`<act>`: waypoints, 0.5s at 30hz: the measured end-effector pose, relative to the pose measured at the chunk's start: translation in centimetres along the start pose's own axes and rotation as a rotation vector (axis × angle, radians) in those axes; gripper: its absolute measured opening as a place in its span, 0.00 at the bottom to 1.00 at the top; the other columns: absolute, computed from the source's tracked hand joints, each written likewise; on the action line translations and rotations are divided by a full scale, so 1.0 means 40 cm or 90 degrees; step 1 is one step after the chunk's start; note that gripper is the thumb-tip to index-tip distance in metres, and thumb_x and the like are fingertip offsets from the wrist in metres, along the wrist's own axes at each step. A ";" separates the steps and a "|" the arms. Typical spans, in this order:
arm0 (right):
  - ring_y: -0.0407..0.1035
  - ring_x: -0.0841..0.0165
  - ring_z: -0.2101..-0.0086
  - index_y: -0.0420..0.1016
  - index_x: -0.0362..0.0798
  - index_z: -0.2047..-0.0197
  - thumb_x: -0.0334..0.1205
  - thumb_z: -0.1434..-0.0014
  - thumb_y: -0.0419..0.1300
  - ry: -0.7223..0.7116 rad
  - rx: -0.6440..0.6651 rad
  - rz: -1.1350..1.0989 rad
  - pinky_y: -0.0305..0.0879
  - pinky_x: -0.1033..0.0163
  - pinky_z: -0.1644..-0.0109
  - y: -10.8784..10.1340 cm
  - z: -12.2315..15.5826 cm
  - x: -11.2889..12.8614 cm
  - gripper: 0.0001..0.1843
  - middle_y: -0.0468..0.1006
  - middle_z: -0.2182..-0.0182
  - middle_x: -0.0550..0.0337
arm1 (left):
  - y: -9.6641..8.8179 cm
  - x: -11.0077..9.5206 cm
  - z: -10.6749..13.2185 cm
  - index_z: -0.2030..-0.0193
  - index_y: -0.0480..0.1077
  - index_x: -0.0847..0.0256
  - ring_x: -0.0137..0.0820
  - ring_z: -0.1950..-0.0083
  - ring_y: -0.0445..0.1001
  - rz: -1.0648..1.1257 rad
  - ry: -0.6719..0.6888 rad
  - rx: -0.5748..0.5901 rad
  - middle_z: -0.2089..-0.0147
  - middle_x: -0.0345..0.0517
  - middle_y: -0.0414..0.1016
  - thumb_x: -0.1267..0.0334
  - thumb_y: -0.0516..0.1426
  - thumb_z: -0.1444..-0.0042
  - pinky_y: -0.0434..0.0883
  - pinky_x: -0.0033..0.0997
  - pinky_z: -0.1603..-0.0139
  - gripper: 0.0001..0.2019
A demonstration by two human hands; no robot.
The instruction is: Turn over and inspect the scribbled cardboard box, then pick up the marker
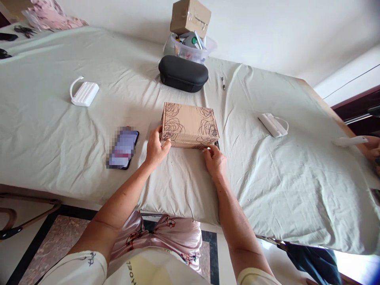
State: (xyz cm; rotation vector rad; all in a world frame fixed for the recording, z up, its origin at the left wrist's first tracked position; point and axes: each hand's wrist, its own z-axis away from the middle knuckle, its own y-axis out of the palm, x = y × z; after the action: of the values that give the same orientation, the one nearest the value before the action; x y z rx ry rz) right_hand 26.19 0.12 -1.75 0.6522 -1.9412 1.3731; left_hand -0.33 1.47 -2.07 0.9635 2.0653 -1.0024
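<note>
A small brown cardboard box with black scribbled swirls on its top and near side sits on the cloth-covered table in front of me. My left hand grips its near left corner, thumb on the front face and fingers along the left side. At the near right corner, my right hand has its fingers curled and pinched against the box's lower front edge. A small dark strip shows beside that corner, but I cannot make out what it is. Left of the box lies a phone with its screen lit and partly blurred.
Behind the box are a black zip case, a clear plastic tub with a carton on top, and a pen-like item. White power banks lie left and right. Another person's hand shows at the right edge.
</note>
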 end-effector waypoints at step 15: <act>0.73 0.67 0.68 0.75 0.51 0.59 0.55 0.37 0.62 -0.039 -0.068 -0.113 0.70 0.60 0.63 -0.003 0.010 0.009 0.16 0.79 0.67 0.61 | -0.017 -0.007 -0.006 0.41 0.72 0.60 0.41 0.50 0.82 -0.051 0.004 -0.030 0.49 0.55 0.83 0.47 0.59 0.30 0.80 0.41 0.47 0.21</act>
State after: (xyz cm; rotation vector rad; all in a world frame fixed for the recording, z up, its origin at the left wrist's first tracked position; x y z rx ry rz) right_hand 25.96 -0.30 -1.50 0.8016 -1.9394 1.1450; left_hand -0.78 1.28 -1.47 0.8678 2.1381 -0.9885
